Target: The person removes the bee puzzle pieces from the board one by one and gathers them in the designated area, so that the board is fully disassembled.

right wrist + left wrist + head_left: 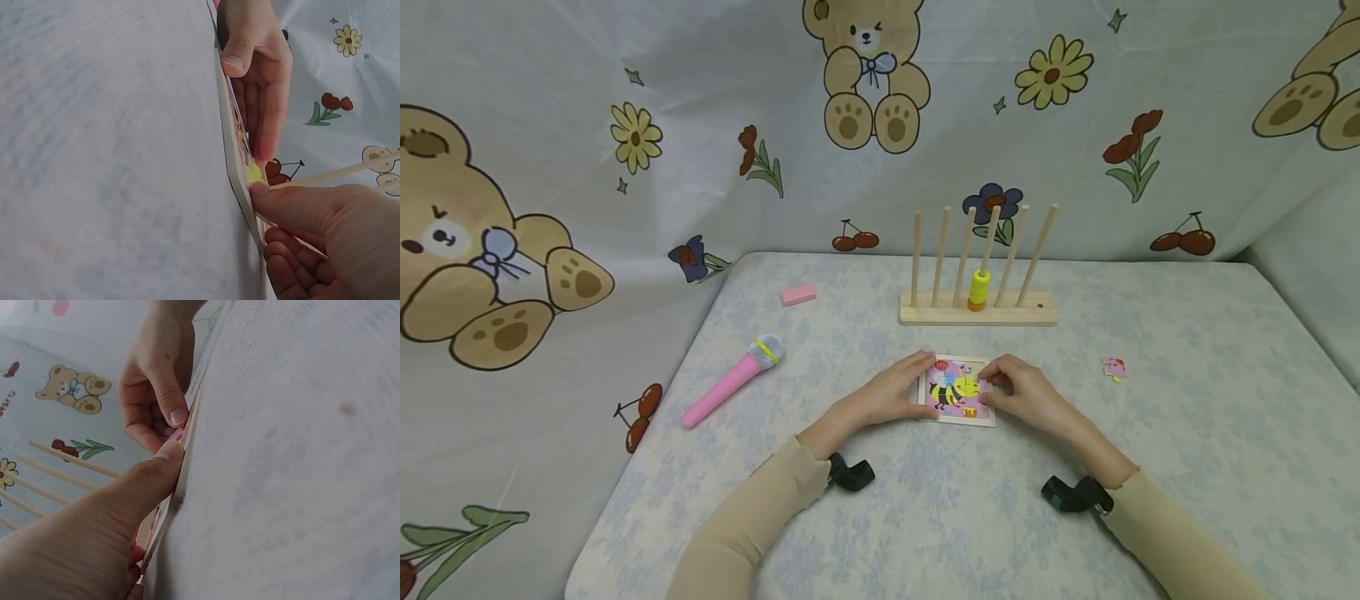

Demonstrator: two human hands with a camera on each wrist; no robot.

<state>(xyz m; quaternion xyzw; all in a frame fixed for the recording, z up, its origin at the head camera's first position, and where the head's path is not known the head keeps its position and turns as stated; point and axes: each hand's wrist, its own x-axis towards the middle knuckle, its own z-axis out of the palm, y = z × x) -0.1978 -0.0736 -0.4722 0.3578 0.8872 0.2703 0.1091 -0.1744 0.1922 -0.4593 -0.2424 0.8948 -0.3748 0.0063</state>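
Note:
A small square puzzle board with a light wooden rim and a bee picture lies flat on the table. My left hand grips its left side, thumb at the lower edge and fingers at the upper corner. On the right side my right hand has thumb and index finger at a yellow and pink puzzle piece, pinching it at the board. In the right wrist view the thumb touches the yellow part; the other fingers are curled beside the rim. A loose pink piece lies apart, to the right.
Behind the board stands a wooden base with several upright pegs, one bearing yellow and orange rings. A pink toy microphone and a pink block lie at the left. A bear-print cloth hangs behind the table.

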